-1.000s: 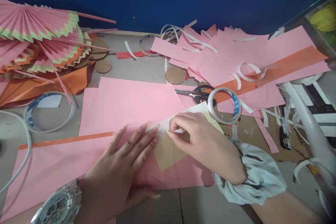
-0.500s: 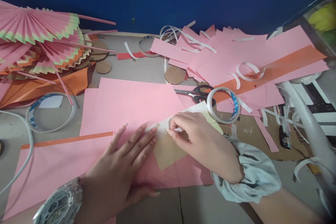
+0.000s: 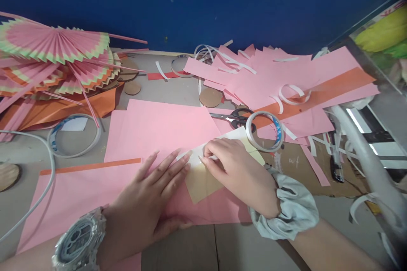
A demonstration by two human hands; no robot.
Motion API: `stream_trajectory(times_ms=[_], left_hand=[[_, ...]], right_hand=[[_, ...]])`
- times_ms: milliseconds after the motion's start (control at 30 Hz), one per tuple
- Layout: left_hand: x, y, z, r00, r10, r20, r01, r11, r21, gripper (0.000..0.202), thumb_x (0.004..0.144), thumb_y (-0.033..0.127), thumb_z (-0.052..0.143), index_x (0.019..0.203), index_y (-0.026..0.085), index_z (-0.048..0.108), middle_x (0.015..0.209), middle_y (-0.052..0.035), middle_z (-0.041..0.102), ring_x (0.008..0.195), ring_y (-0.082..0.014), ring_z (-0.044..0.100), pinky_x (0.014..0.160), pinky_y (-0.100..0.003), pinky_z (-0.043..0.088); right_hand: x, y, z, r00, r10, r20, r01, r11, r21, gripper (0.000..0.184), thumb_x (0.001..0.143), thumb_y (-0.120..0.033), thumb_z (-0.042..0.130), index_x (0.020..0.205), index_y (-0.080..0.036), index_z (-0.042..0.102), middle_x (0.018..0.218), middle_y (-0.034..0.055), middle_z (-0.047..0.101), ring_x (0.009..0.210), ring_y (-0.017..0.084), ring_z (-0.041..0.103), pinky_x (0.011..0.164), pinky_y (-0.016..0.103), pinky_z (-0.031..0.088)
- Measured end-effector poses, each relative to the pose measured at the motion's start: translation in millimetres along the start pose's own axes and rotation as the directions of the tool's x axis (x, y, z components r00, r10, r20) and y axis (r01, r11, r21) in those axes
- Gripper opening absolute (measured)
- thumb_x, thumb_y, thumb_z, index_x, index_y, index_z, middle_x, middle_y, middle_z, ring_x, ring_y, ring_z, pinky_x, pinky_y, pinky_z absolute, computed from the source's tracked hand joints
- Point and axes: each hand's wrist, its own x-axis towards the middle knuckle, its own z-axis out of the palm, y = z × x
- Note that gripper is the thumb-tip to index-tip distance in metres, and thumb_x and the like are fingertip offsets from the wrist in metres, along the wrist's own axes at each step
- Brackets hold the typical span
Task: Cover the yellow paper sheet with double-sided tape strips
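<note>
My left hand point(image 3: 152, 197) lies flat with fingers spread on a large pink paper sheet point(image 3: 159, 131), its fingertips at the edge of a tan strip point(image 3: 202, 184) that crosses the sheet. My right hand point(image 3: 238, 169) rests on that strip with fingers pinched on a thin white tape backing point(image 3: 199, 152) at the strip's upper edge. A grey watch sits on the left wrist, a grey scrunchie on the right. A roll of double-sided tape point(image 3: 265, 131) stands just beyond the right hand, with black-handled scissors point(image 3: 235, 117) behind it.
Folded pink paper fans point(image 3: 57, 57) pile at the far left on orange paper. A flat tape ring point(image 3: 74, 135) lies left of the sheet. Pink and orange strips point(image 3: 286, 80) with curled white backing cover the right. Cardboard discs point(image 3: 210, 96) lie behind. A white tube frame point(image 3: 365, 152) stands at right.
The view has tilted up and shifted slightly. Both hands stay in place; the right hand's pinch at the strip's edge has barely moved.
</note>
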Motion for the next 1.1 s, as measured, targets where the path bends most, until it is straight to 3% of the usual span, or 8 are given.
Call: stream_trajectory(times_ms=[200, 400, 767, 933, 1100], left_hand=[[0, -1, -4.6, 0.981, -0.190, -0.042, 0.192, 0.980, 0.054, 0.075, 0.087, 0.054, 0.040, 0.140, 0.003, 0.028, 0.150, -0.0155, 0.017, 0.137, -0.0307, 0.017, 0.109, -0.049, 0.012], [5, -1, -9.4, 0.998, -0.039, 0.056, 0.041, 0.998, -0.039, 0.065, 0.087, 0.058, 0.040, 0.141, 0.023, 0.031, 0.150, -0.0002, 0.022, 0.138, -0.0282, 0.014, 0.110, -0.051, 0.010], [-19, -8, -26.0, 0.995, -0.074, 0.068, 0.064, 0.989, 0.130, 0.056, 0.090, 0.052, 0.041, 0.139, 0.025, 0.035, 0.149, -0.0009, 0.027, 0.136, -0.0290, 0.021, 0.108, -0.051, 0.013], [-3, -4, -31.3, 0.991, -0.129, 0.035, 0.123, 0.984, 0.131, 0.060, 0.089, 0.056, 0.037, 0.137, 0.021, 0.039, 0.148, -0.0040, 0.028, 0.135, -0.0301, 0.024, 0.108, -0.049, 0.017], [6, -3, -19.2, 0.997, -0.036, 0.067, 0.028, 0.993, 0.110, 0.060, 0.089, 0.057, 0.037, 0.139, 0.026, 0.034, 0.149, -0.0017, 0.026, 0.136, -0.0308, 0.021, 0.109, -0.051, 0.015]], right_hand=[[0, 1, 1, 0.999, -0.038, -0.011, 0.037, 0.998, -0.045, 0.017, 0.084, -0.015, 0.045, 0.069, -0.020, 0.038, 0.072, -0.0033, 0.051, 0.071, 0.013, 0.045, 0.072, 0.029, 0.030], [-3, 1, 2, 0.994, -0.080, -0.072, 0.075, 0.995, -0.068, 0.015, 0.083, -0.015, 0.044, 0.069, -0.020, 0.039, 0.070, -0.0032, 0.051, 0.068, 0.012, 0.045, 0.068, 0.028, 0.029], [-4, 4, 4, 0.988, -0.117, -0.101, 0.113, 0.993, -0.039, 0.014, 0.082, -0.014, 0.043, 0.070, -0.020, 0.039, 0.070, -0.0031, 0.052, 0.068, 0.012, 0.045, 0.068, 0.027, 0.029], [-5, 3, 3, 0.988, -0.128, -0.091, 0.126, 0.992, -0.032, 0.013, 0.082, -0.014, 0.042, 0.071, -0.020, 0.039, 0.070, -0.0036, 0.052, 0.067, 0.012, 0.045, 0.068, 0.027, 0.029], [-3, 1, 3, 0.990, -0.109, -0.094, 0.105, 0.993, -0.046, 0.012, 0.082, -0.016, 0.044, 0.071, -0.020, 0.042, 0.071, -0.0021, 0.053, 0.067, 0.013, 0.045, 0.067, 0.028, 0.029]])
